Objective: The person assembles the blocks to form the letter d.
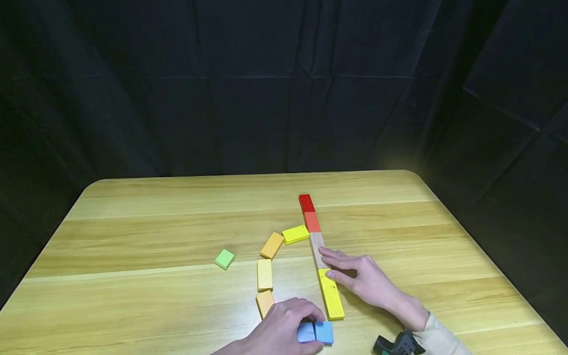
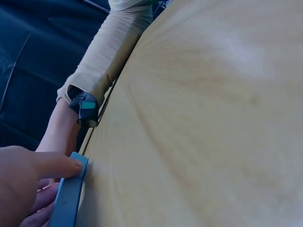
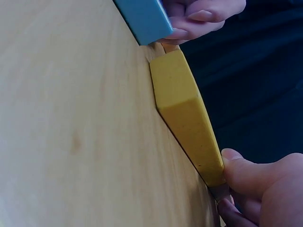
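My left hand [image 1: 286, 328] grips a blue block [image 1: 323, 332] at the table's near side, thumb on the near edge and fingers on the far edge. Touching it on the left is a second blue block [image 1: 305, 332], partly covered by that hand. With fairly straight fingers, my right hand [image 1: 361, 278] rests at the joint of a long yellow block [image 1: 331, 296] and a pale wooden block [image 1: 316, 246]. In the right wrist view, the thumb [image 3: 251, 175] touches the yellow block's end.
Beyond the pale block, a light red block [image 1: 312, 222] and a red block [image 1: 306, 203] continue the straight row. A short yellow block [image 1: 295, 234], orange block [image 1: 272, 245], cream block [image 1: 265, 274] and light orange block [image 1: 265, 302] curve leftward. A green block [image 1: 225, 259] lies apart.
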A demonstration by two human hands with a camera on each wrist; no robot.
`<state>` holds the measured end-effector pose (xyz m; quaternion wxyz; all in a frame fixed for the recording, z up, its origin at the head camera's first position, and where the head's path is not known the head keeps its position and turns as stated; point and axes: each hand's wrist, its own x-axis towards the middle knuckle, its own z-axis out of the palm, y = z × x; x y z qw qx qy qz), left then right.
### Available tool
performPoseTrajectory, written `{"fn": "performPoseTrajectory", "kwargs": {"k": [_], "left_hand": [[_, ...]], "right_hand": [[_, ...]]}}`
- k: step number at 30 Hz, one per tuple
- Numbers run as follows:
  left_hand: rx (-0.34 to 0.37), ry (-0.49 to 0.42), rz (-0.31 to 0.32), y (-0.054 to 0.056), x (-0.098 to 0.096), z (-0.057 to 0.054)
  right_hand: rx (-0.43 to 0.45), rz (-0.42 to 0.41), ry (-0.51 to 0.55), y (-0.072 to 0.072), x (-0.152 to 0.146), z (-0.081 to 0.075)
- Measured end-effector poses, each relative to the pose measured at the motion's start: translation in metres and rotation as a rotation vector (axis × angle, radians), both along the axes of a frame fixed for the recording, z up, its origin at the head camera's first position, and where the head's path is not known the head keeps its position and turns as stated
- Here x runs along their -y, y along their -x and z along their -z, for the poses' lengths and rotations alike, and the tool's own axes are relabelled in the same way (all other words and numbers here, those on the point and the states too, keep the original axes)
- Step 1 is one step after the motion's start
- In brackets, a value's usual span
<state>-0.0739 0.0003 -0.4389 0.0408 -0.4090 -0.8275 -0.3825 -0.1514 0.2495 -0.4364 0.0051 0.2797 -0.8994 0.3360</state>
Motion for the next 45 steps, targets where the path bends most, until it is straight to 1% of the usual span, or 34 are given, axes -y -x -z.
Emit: {"fn": "performPoseTrajectory", "kwargs": {"k": [4,13,19,23,25,28,32,35,38,41,43,45], "left_hand": [[0.011,0.014,0.0,0.0,0.001,0.001],[-0.021,0.02,-0.01,0.001,0.001,0.003],[-0.016,0.003,-0.008,0.001,0.001,0.003],[-0.028,0.002,-0.005,0.002,0.001,0.003],[-0.038,0.003,-0.006,0.002,0.001,0.003],[-0.023,0.004,-0.004,0.002,0.001,0.003],[-0.032,0.013,-0.005,0.002,0.001,0.003],[-0.057,0.011,-0.011,0.003,0.002,0.004],[-0.068,-0.006,-0.016,0.002,0.003,0.003],[-0.052,-0.049,-0.029,0.002,0.006,0.001],[-0.039,-0.089,-0.051,0.002,0.012,-0.001],[-0.012,-0.125,-0.088,0.003,0.02,-0.005]], "right_hand": [[-0.006,0.0,-0.004,0.001,0.0,0.001],[-0.016,0.009,-0.01,0.001,0.0,0.002],[0.016,0.016,-0.009,0.001,0.0,-0.001],[0.032,0.018,-0.007,0.001,0.0,-0.002],[0.026,0.018,-0.008,0.001,0.0,-0.001],[0.018,0.016,-0.007,0.001,0.0,-0.001],[0.013,0.013,-0.004,0.0,-0.001,-0.001],[0.016,0.012,0.002,0.0,-0.001,-0.001],[0.02,0.016,0.003,0.0,-0.001,0.0],[0.019,0.021,-0.004,-0.001,-0.001,0.0],[0.019,0.023,-0.007,-0.001,0.0,0.0],[0.02,0.021,-0.011,-0.001,0.0,0.0]]}}
